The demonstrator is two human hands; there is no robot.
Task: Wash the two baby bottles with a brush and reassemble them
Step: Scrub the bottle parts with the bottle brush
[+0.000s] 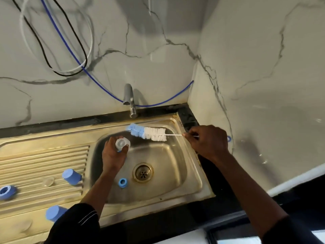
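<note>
Baby bottle (122, 143) — clear body, fittings off, held over the left side of the sink (175, 166). The left hand (112, 155) grips it, fingers curled round it. One end is tipped up; mouth or base, cannot tell.

Brush (149, 133) is in the air just beyond the bottle, its bristles outside it. The right hand (208, 140) pinches the thin handle, fingers clamped together on it. No water seen running from the tap (130, 103).

Parts lie separate:
- blue ring (122, 182) in the basin by the drain
- second blue ring (7, 191), blue cap (71, 176), second blue cap (52, 213) and a faint clear teat (47, 181) on the drainboard (35, 155)

The second bottle body is not in view.

Judgement: dismantling is done and scrubbing of this bottle is in hand — not clearly finished. The small parts and all of the reassembly look to be left.
</note>
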